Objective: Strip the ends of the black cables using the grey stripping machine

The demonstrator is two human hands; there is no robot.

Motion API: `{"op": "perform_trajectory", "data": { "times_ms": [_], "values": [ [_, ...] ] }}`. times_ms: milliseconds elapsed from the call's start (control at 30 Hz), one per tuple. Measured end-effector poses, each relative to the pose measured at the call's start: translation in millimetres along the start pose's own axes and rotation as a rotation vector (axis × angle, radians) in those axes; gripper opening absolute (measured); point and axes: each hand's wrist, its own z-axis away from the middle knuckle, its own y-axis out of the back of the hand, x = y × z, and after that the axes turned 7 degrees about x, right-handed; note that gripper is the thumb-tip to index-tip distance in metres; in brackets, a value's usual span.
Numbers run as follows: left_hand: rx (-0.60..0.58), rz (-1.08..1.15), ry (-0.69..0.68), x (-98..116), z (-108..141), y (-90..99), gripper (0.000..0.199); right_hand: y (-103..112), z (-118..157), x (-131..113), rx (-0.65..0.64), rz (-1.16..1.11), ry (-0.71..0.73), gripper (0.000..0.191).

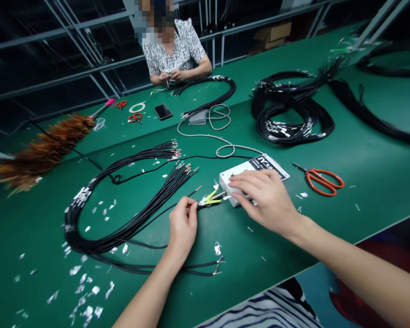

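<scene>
My left hand (183, 221) pinches the end of a black cable (198, 206) between thumb and fingers. Just beyond the fingertips, a forked yellow-green piece (210, 198) meets a thin metal shaft that sticks out of a small white machine box (230, 180) with a black "JY" label. Over that box lies my right hand (264, 196), its fingers apart and reaching across the top and front. A curved bundle of black cables (75, 228) with stripped copper ends sits left of my left hand. Two more cable ends (214, 268) lie below my left wrist.
Red-handled scissors (324, 181) lie right of the box. A grey cord runs to a grey pedal-like block (198, 117). Coiled black cables (294, 114) lie at the back right. Foil scraps (88, 312) litter the front left; a feather duster (48, 152) lies behind. Across the table a person (176, 50) handles cables.
</scene>
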Motion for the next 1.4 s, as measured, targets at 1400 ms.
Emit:
{"op": "perform_trajectory", "data": {
  "times_ms": [1400],
  "values": [
    [-0.201, -0.020, -0.264, 24.2, 42.4, 54.4, 0.008, -23.3, 38.4, -63.0, -0.012, -0.865, -0.519, 0.029]
  ]
}}
